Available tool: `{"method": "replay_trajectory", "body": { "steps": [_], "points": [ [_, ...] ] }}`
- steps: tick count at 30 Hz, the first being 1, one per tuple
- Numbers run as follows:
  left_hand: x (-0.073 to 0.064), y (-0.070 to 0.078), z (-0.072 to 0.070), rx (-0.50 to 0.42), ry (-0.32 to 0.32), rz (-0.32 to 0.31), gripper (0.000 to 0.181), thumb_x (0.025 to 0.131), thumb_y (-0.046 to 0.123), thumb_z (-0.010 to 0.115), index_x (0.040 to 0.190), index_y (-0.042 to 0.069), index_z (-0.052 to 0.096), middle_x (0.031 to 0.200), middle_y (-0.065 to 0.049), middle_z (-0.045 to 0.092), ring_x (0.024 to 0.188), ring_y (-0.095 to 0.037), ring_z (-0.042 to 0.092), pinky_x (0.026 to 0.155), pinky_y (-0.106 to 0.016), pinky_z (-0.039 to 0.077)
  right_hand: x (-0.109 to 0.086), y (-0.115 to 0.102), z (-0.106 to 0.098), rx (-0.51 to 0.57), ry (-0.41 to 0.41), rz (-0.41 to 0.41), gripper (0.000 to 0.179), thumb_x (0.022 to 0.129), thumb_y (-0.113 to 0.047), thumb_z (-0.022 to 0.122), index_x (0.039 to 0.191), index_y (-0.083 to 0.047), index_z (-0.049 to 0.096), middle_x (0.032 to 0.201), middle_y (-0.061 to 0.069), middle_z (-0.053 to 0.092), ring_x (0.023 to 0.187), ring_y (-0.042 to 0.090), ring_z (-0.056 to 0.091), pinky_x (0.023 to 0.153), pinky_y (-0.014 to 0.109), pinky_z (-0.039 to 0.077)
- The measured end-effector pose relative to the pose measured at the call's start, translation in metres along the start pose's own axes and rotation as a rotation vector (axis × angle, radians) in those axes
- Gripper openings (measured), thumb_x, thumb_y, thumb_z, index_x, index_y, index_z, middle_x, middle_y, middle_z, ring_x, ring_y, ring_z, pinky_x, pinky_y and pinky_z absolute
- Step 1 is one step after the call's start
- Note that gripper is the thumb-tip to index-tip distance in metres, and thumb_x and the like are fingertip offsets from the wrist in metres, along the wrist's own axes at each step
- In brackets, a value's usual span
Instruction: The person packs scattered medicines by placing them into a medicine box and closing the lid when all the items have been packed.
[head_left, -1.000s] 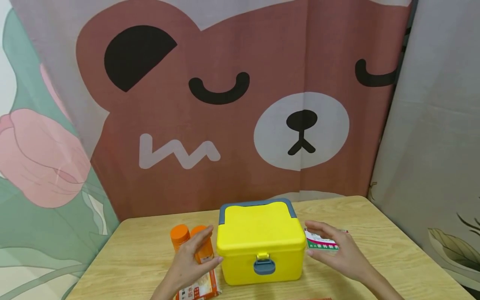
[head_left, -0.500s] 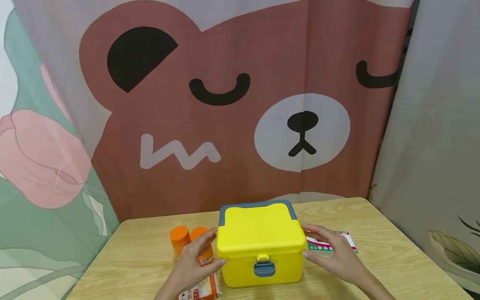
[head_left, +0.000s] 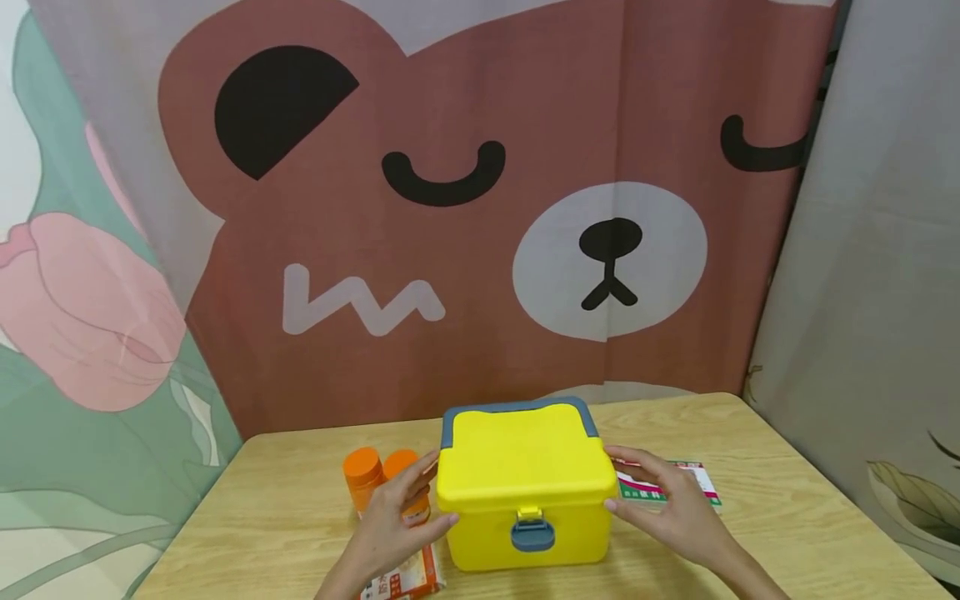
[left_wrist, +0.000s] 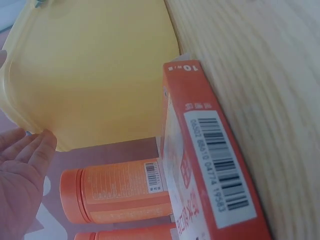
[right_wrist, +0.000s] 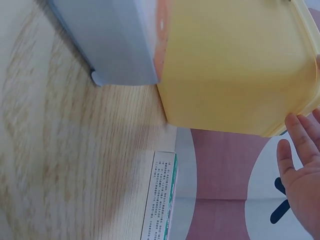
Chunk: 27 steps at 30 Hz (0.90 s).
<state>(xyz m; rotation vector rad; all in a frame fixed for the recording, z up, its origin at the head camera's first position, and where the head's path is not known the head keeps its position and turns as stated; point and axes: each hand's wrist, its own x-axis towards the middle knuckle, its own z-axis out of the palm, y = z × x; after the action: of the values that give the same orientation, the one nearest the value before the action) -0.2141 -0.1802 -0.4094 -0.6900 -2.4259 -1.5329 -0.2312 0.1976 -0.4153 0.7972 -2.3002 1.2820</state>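
A yellow lidded box [head_left: 525, 467] with a blue-grey handle and front latch [head_left: 532, 535] stands closed on the wooden table. On its left side, the fingertips of my left hand [head_left: 393, 525] touch the lid rim, the thumb lying toward the front corner. My right hand [head_left: 678, 508] meets the opposite side of the lid the same way, fingers extended and thumb near the front corner. In the left wrist view, loosely straight fingers [left_wrist: 42, 150] rest against the rim of the lid. The right wrist view has the fingertips [right_wrist: 292, 122] at the lid's edge.
Two orange bottles [head_left: 363, 479] stand behind my left hand. Nearer lies an orange-and-white carton [head_left: 411, 575]. A green, white and magenta carton [head_left: 705, 483] lies beyond my right hand. In the right wrist view, a pale carton [right_wrist: 107, 40] is in front of the box. A printed curtain [head_left: 337, 208] hangs behind.
Both hands have closed in on the yellow box, from slightly apart to touching its lid's sides. The box stays in place; the head view has shifted slightly.
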Motion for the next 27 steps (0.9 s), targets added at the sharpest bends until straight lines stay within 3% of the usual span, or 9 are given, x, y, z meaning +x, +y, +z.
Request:
{"method": "replay_trajectory", "body": {
  "steps": [7,15,27],
  "points": [
    [0.0011,-0.0024,0.0037,0.033,0.028,0.016,0.078,0.081,0.034,0.080,0.145,0.009,0.043,0.139,-0.014,0.051,0.122,-0.031,0.053,0.088,-0.045,0.051,0.0001,0.0023,0.0019,0.052,0.012,0.060,0.056,0.078,-0.025,0.082,0.129,-0.017,0.060,0.127,0.000,0.061,0.110,0.013,0.062,0.084,0.024,0.051],
    [0.0015,-0.0040,0.0050,0.037,0.050,0.052,0.078,0.079,0.033,0.081,0.144,0.012,0.045,0.136,-0.011,0.054,0.121,-0.029,0.053,0.089,-0.044,0.050,-0.0001,0.0040,0.0039,0.051,0.025,0.065,0.061,0.075,-0.026,0.085,0.130,-0.016,0.060,0.125,-0.001,0.063,0.108,0.013,0.063,0.085,0.025,0.052],
    [0.0012,-0.0029,0.0076,0.029,0.056,0.043,0.077,0.080,0.033,0.080,0.144,0.012,0.044,0.137,-0.011,0.054,0.122,-0.029,0.052,0.089,-0.044,0.050,-0.0012,0.0061,0.0061,0.043,0.034,0.104,0.061,0.075,-0.030,0.084,0.129,-0.016,0.060,0.124,-0.005,0.063,0.108,0.011,0.062,0.086,0.026,0.051]
  ]
}}
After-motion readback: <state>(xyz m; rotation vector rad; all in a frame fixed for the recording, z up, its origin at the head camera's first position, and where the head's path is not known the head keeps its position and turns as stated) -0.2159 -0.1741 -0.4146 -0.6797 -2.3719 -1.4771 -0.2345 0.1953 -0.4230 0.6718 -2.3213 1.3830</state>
